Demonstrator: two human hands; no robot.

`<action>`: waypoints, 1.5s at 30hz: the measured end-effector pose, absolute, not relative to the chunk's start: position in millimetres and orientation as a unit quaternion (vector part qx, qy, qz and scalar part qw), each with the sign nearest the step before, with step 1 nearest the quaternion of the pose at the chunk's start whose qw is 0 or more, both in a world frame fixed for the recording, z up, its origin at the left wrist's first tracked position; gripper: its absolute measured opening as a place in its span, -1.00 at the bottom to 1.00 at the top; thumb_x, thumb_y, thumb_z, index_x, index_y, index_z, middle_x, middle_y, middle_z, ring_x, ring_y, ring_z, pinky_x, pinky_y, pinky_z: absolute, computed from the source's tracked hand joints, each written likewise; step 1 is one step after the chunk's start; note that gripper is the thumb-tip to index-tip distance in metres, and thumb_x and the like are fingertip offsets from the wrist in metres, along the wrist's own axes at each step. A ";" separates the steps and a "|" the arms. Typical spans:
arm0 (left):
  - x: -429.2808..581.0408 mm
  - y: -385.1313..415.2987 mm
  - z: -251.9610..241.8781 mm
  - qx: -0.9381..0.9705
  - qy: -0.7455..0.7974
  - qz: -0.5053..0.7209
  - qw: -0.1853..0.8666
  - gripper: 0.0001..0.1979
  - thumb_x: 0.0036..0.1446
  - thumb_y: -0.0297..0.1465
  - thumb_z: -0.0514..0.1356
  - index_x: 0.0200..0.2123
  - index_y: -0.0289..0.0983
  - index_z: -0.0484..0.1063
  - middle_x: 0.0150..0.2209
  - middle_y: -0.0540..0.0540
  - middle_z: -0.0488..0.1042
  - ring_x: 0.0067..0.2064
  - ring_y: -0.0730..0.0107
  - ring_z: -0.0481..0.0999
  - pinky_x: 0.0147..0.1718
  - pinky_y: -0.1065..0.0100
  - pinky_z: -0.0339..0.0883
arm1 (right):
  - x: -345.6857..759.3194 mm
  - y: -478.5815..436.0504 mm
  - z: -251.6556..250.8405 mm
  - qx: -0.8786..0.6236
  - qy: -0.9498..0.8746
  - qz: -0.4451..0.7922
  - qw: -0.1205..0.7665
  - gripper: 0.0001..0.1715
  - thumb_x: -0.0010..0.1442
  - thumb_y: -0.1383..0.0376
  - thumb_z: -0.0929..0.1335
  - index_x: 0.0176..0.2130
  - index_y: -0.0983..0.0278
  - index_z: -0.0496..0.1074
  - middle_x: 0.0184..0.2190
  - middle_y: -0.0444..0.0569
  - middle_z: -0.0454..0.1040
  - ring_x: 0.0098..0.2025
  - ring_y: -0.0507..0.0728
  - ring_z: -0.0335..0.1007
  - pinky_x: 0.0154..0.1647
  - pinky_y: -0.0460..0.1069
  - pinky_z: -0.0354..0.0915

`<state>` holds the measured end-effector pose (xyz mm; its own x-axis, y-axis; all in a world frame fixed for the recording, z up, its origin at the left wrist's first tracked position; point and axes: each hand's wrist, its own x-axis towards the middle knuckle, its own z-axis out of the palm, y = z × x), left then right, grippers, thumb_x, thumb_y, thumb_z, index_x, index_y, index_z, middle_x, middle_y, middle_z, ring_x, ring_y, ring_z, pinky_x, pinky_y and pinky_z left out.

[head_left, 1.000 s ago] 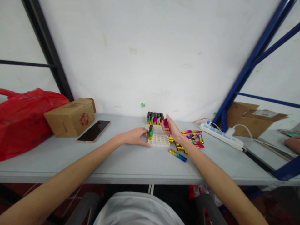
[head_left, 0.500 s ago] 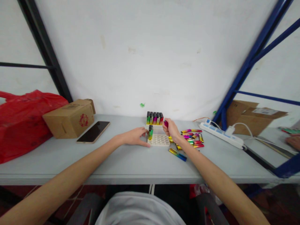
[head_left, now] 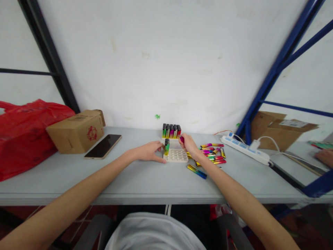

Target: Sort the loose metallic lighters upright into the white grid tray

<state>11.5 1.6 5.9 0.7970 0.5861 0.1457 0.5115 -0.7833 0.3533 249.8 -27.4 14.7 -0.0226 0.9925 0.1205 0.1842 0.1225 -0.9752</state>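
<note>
A white tray with rows of holes (head_left: 178, 157) lies on the table before me. Several green-and-yellow lighters (head_left: 167, 147) with black tops stand upright in its left column. My left hand (head_left: 151, 151) rests at the tray's left side, thumb and fingers apart, the thumb by the near left corner. Over the tray's right part, my right hand (head_left: 189, 145) is closed on a purple lighter (head_left: 181, 139), most of it hidden by the fingers. To the right of the tray lies a loose pile of shiny coloured lighters (head_left: 212, 156), and a yellow-and-blue lighter (head_left: 197, 171) lies nearer me.
Behind the tray stands a block of upright lighters (head_left: 171, 131). On the left are a phone (head_left: 103, 146), a cardboard box (head_left: 78, 133) and a red bag (head_left: 28, 135). A white power strip (head_left: 246, 150) and blue frame (head_left: 270, 73) are right; another person's hand (head_left: 325, 158) shows beyond.
My right hand, with the purple lighter, has shifted slightly left and down over the tray. My left hand has stayed in place.
</note>
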 end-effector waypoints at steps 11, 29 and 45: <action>12.8 1.2 6.9 0.937 0.299 0.113 0.139 -0.33 0.02 0.16 0.33 -0.08 -0.29 0.44 -0.11 -0.16 0.48 -0.13 0.14 0.46 -0.14 0.28 0.32 | 251.7 -23.4 11.2 -0.497 -0.614 0.390 0.473 -0.37 0.29 -0.14 0.16 -0.60 0.19 0.14 -0.75 -0.24 0.01 -0.67 -0.03 -0.15 -0.64 -0.06 -0.14; 12.5 1.2 6.5 0.936 0.293 0.122 0.151 -0.35 0.01 0.16 0.33 -0.09 -0.26 0.45 -0.12 -0.14 0.48 -0.13 0.16 0.45 -0.14 0.28 0.32 | 254.2 -33.7 17.7 -0.426 -0.748 0.248 0.443 -0.32 0.34 -0.26 0.14 -0.30 0.23 0.40 -0.54 -0.17 0.29 -0.53 0.03 0.23 -0.49 -0.08 0.20; 13.1 -0.5 6.6 0.934 0.308 0.122 0.135 -0.32 -0.01 0.18 0.32 -0.09 -0.29 0.47 -0.14 -0.17 0.50 -0.16 0.13 0.47 -0.19 0.27 0.31 | 246.5 -47.0 20.6 -0.454 -0.782 0.130 0.408 -0.41 0.24 -0.16 0.39 -0.51 0.25 0.40 -0.65 -0.15 0.40 -0.57 0.03 0.22 -0.45 -0.07 0.08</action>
